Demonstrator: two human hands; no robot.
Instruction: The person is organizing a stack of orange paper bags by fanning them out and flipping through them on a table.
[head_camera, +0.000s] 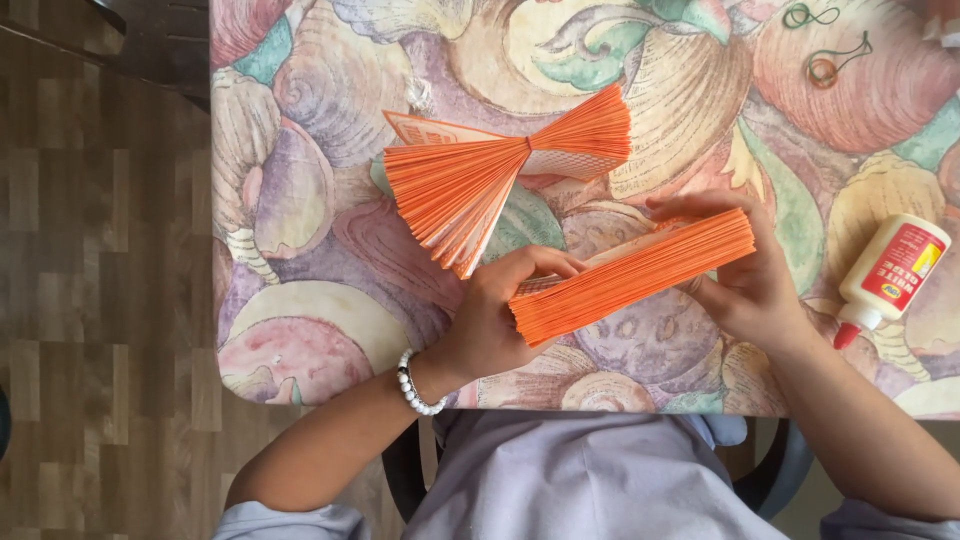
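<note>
Both my hands hold a pleated stack of orange paper (632, 276), folded flat like a closed fan, just above the table. My left hand (497, 315), with a white bead bracelet at the wrist, grips its left end. My right hand (742, 281) cups its right end from behind. A second pleated orange paper piece (500, 175), tied in the middle and spread like a bow, lies on the table beyond my left hand, apart from it.
The table wears a cloth with a large shell pattern (320, 100). A white glue bottle with a red cap (888, 275) lies at the right. Rubber bands (828, 62) lie at the far right. The table's left edge drops to a wooden floor (100, 280).
</note>
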